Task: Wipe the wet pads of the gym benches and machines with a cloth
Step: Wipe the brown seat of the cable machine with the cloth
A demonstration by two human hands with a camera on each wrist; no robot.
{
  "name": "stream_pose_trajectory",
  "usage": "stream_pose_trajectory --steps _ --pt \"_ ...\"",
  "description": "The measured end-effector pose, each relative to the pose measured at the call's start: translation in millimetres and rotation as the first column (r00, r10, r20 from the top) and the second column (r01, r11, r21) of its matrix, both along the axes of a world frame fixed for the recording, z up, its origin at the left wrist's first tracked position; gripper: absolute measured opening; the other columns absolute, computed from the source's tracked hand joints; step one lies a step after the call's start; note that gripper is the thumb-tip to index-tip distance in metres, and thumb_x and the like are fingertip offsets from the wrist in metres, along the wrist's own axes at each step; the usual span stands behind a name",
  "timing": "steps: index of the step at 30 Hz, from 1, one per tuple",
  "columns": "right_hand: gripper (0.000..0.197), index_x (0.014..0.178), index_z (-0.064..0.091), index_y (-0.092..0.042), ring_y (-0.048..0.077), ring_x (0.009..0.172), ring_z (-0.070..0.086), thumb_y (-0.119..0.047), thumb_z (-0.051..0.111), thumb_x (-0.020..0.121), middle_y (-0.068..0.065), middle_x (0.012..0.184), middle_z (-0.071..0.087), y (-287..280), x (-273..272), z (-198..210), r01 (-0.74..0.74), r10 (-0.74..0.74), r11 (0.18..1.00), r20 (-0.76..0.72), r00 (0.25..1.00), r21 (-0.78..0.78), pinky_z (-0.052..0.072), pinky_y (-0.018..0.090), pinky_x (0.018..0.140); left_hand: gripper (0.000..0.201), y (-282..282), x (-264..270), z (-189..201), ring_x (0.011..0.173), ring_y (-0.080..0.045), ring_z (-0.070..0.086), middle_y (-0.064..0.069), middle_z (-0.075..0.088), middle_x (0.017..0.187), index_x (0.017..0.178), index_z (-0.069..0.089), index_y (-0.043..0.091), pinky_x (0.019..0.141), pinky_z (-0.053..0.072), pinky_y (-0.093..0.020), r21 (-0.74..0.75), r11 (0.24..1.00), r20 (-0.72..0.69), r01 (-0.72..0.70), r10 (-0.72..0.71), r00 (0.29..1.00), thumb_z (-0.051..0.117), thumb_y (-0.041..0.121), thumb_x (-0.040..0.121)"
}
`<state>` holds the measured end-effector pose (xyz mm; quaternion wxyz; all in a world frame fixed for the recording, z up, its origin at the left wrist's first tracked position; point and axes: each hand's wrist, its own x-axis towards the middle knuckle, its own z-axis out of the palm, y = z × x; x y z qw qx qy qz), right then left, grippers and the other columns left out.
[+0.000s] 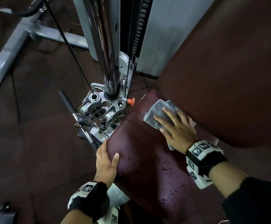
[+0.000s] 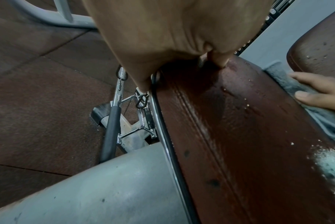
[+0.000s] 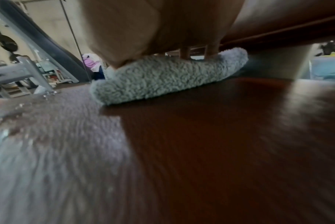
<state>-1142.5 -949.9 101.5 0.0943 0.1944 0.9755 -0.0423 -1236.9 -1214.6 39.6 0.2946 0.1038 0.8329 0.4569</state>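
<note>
The right hand (image 1: 177, 126) lies flat with fingers spread on a folded grey cloth (image 1: 158, 113), pressing it onto the far end of a dark red seat pad (image 1: 147, 159), right under the edge of the raised back pad (image 1: 228, 78); part of the cloth is hidden beneath the palm. The left hand (image 1: 106, 162) grips the pad's left edge, thumb on top and fingers tucked out of sight underneath. Water droplets (image 1: 168, 168) glisten on the pad between the hands and nearer the wrists; the right wrist view is blurred.
</note>
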Motion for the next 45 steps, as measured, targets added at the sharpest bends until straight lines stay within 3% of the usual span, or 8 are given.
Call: stream_pose_trajectory --steps 11,16,19,24,29,36,40,45 --pt "0.065 0.142 0.028 -0.044 0.030 0.107 0.046 -0.052 0.042 0.079 -0.001 0.137 0.038 -6 83 13 0.109 -0.107 0.992 0.036 0.994 -0.056 0.045 0.050 0.080 0.097 -1 -2 2 0.136 -0.019 0.020 -0.014 0.024 0.149 0.149 0.021 0.012 0.110 0.013 -0.025 0.025 0.999 -0.002 0.036 -0.036 0.999 0.041 0.062 0.069" --pt "0.057 0.141 0.035 -0.044 0.033 0.121 0.038 -0.051 0.042 0.084 0.001 0.146 0.033 -28 136 10 0.124 -0.124 0.990 0.011 0.992 -0.061 0.033 0.054 0.099 0.092 -7 -10 -4 0.136 -0.019 0.029 -0.011 0.032 0.148 0.148 0.024 0.011 0.114 0.018 -0.025 0.085 0.993 0.015 0.081 -0.083 0.996 0.053 0.055 0.074" --pt "0.056 0.142 0.032 -0.045 0.039 0.142 0.011 -0.053 0.039 0.087 0.003 0.158 0.014 -29 146 2 0.117 -0.118 0.992 -0.009 0.993 -0.051 0.013 0.057 0.113 0.094 -19 -14 -4 0.135 -0.010 0.032 0.001 0.032 0.148 0.148 0.023 0.021 0.115 0.023 -0.028 0.165 0.981 0.081 0.106 -0.121 0.989 0.055 0.059 0.069" --pt "0.058 0.142 0.028 -0.048 0.043 0.142 0.009 -0.060 0.041 0.087 0.000 0.158 0.015 -35 120 -3 0.118 -0.121 0.990 -0.046 0.992 -0.077 0.015 0.063 0.111 0.086 -23 -15 -7 0.141 -0.015 0.029 -0.002 0.028 0.153 0.149 0.018 0.023 0.117 0.022 -0.034 0.181 0.970 0.067 0.160 -0.174 0.982 0.056 0.052 0.077" --pt "0.055 0.144 0.027 -0.048 0.045 0.142 0.010 -0.064 0.034 0.091 0.002 0.158 0.015 -78 114 -6 -0.213 0.209 0.974 -0.048 0.977 -0.079 0.018 0.064 0.109 0.076 -17 -10 0 0.140 -0.008 0.025 0.007 0.024 0.151 0.148 0.014 0.020 0.111 0.019 -0.012 0.198 0.973 0.096 0.121 -0.142 0.985 0.056 0.026 0.084" --pt "0.051 0.139 0.030 -0.055 0.036 0.143 0.014 -0.049 0.046 0.091 -0.005 0.156 0.022 -88 186 -16 -0.605 0.604 0.796 -0.041 0.796 -0.026 0.022 0.054 0.108 0.070 -20 -8 0 0.140 -0.011 0.028 0.005 0.025 0.153 0.151 0.016 0.022 0.118 0.020 -0.031 0.172 0.980 0.115 0.099 -0.120 0.986 0.055 0.010 0.094" --pt "0.050 0.137 0.033 -0.053 0.039 0.135 0.028 -0.049 0.041 0.087 -0.002 0.154 0.023 -48 193 -14 -0.508 0.508 0.861 0.005 0.861 0.010 0.023 0.056 0.106 0.068 -17 -8 3 0.135 -0.008 0.032 0.003 0.028 0.151 0.150 0.017 0.020 0.114 0.023 -0.025 0.181 0.980 0.137 0.081 -0.106 0.985 0.052 0.004 0.094" --pt "0.049 0.143 0.028 -0.049 0.040 0.143 0.010 -0.060 0.027 0.095 0.000 0.158 0.017 -26 162 -3 -0.152 0.154 0.984 0.019 0.988 -0.095 0.019 0.062 0.110 0.076 -20 -10 -2 0.138 -0.011 0.032 0.003 0.029 0.152 0.148 0.017 0.028 0.117 0.024 -0.035 0.207 0.976 0.170 0.064 -0.100 0.980 0.058 0.025 0.084"
